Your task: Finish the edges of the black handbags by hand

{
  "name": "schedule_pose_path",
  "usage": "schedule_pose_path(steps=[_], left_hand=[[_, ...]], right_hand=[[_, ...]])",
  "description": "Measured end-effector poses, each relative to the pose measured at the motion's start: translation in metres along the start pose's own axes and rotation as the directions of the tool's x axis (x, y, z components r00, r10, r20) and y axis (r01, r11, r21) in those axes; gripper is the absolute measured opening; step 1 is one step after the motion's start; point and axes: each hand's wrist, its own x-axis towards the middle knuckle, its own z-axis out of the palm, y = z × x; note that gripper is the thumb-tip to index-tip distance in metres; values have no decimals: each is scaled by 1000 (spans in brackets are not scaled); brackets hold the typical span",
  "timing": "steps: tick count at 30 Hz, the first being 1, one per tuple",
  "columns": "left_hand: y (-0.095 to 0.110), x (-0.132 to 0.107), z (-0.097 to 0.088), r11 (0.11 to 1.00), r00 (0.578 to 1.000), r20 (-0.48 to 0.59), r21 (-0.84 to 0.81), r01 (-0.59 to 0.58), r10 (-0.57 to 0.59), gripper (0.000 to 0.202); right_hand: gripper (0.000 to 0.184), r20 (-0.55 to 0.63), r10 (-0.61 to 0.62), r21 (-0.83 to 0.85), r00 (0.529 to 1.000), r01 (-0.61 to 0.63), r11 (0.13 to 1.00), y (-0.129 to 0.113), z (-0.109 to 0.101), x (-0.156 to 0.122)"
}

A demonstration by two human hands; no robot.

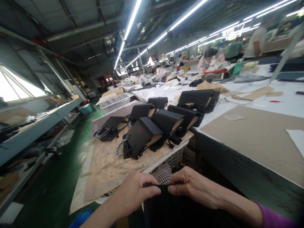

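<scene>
At the bottom centre, a black handbag (163, 210) stands in front of me, its lower part cut off by the frame and lost in shadow. My left hand (140, 189) pinches its top edge between thumb and fingers. Just to the right, my right hand (184, 183) pinches the same edge, thumb on the near side. A short stretch of rim shows between the two thumbs. Beyond my hands, several finished-looking black handbags (142, 134) lie on a worn board (104, 166), some with wrapped ring handles (120, 148).
A plastic crate (177, 156) supports the board, with checked cloth (162, 172) beside it. To the right is a long white table (256, 76) with a beige sheet (251, 133). Shelving (40, 123) lines the left aisle. Co-workers (210, 60) are farther back.
</scene>
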Motion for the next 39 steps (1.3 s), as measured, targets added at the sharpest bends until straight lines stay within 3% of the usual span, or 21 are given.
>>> schedule_pose_path(steps=[3,7,10,15,18,22,26,35,39], left_hand=[[7,-6,-10,969,993,27,217,-121,118,27],[4,-4,-3,933,984,-4,317,-168,179,29],[0,-1,11,960,986,-100,259,-104,134,29],[-3,2,26,999,980,-198,3,40,-39,23],[-5,0,23,997,982,-176,33,74,-67,22],[-6,-3,18,936,992,-108,352,-30,72,29],[-9,-3,20,852,995,-56,522,-44,85,32],[-16,-6,1,942,991,134,330,-66,23,25],[-14,-12,0,952,991,132,304,-45,4,24]], right_hand=[[32,1,20,-18,1000,-20,1000,-1,0,0],[24,9,-63,-46,998,63,997,-3,-3,0],[24,41,-164,-76,986,166,983,-4,-4,0],[26,81,-206,-126,975,215,968,-6,-2,8],[31,87,-196,-155,977,208,966,-8,3,15],[30,55,-192,-253,980,200,947,-9,11,22],[29,76,-192,-322,979,206,924,-2,14,28],[30,132,-147,-374,980,186,908,6,10,16],[32,127,-80,-487,989,132,863,2,7,4]])
